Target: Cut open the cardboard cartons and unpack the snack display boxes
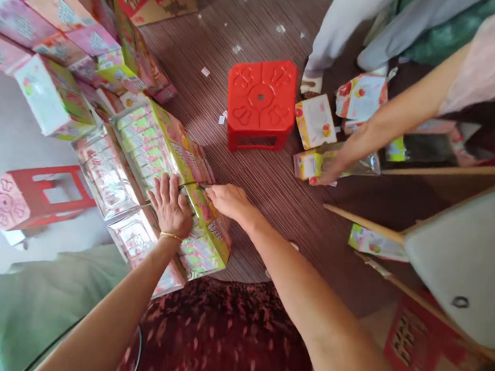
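My left hand (172,205) lies spread on top of a bundle of green and pink packaged boxes (142,137), fingers flat against the clear wrapping. At the bundle's right edge, my right hand (228,200) is closed in a pinch on a thin dark cord (190,185). The cord runs from the right fingertips toward the left fingers. Whether a small tool is also in the right fingers, I cannot tell. Silvery clear-topped packs (111,172) sit to the left of the bundle, touching it.
A red plastic stool (261,101) stands on the brown floor beyond my hands, and another stool (36,197) is at left. Boxes are stacked (63,16) at upper left. Another person's hand (339,161) reaches for cartons at right, near a pale wooden-legged seat (460,259).
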`<action>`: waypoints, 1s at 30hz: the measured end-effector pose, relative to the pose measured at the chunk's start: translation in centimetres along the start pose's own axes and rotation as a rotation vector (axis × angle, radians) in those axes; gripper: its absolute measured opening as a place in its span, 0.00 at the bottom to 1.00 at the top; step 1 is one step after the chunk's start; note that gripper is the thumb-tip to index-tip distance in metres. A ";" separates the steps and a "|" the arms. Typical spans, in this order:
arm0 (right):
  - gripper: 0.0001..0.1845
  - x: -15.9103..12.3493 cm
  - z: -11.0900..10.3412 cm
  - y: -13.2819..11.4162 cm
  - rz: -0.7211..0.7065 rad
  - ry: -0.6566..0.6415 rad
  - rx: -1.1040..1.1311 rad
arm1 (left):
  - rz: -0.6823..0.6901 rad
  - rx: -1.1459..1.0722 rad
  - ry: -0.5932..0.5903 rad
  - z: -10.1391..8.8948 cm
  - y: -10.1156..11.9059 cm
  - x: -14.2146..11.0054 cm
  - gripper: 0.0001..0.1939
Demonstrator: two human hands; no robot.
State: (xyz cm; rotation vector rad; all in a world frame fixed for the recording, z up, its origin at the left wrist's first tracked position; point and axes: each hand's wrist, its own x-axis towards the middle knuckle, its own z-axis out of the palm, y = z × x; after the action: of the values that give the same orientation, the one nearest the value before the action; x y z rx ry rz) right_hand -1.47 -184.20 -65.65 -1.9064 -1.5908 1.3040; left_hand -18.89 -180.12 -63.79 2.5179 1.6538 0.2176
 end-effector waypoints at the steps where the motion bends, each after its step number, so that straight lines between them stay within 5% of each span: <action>1: 0.25 0.5 -0.1 0.2 -0.026 -0.008 0.011 | -0.002 0.004 0.014 0.2 0.0 0.1 0.29; 12: 0.24 -2.0 2.5 0.7 -0.052 -0.013 -0.001 | -0.020 0.076 0.034 1.3 1.2 0.1 0.28; 17: 0.22 -9.7 5.1 1.6 0.041 -0.130 0.034 | -0.041 0.067 0.029 1.2 1.7 0.1 0.29; 21: 0.26 -14.9 5.1 4.5 0.121 -0.260 0.002 | -0.039 0.062 0.042 1.4 1.8 0.1 0.28; 23: 0.28 -13.1 4.6 5.9 0.193 -0.233 0.040 | -0.031 0.072 0.056 1.6 1.8 0.1 0.28; 26: 0.28 -5.7 4.7 6.6 0.179 -0.124 0.130 | -0.020 0.097 0.070 2.1 1.6 0.1 0.28; 28: 0.26 -1.5 6.1 6.3 0.101 -0.173 0.161 | -0.006 0.111 0.073 2.3 1.4 0.0 0.28; 30: 0.26 -0.7 8.1 6.1 0.076 -0.179 0.168 | 0.001 0.115 0.077 2.5 1.4 0.0 0.28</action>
State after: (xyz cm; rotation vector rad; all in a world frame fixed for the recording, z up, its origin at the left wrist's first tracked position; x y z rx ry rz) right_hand -4.35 -189.12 -74.10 -1.8070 -1.4496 1.6263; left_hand -17.21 -180.72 -65.99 2.6246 1.7415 0.2290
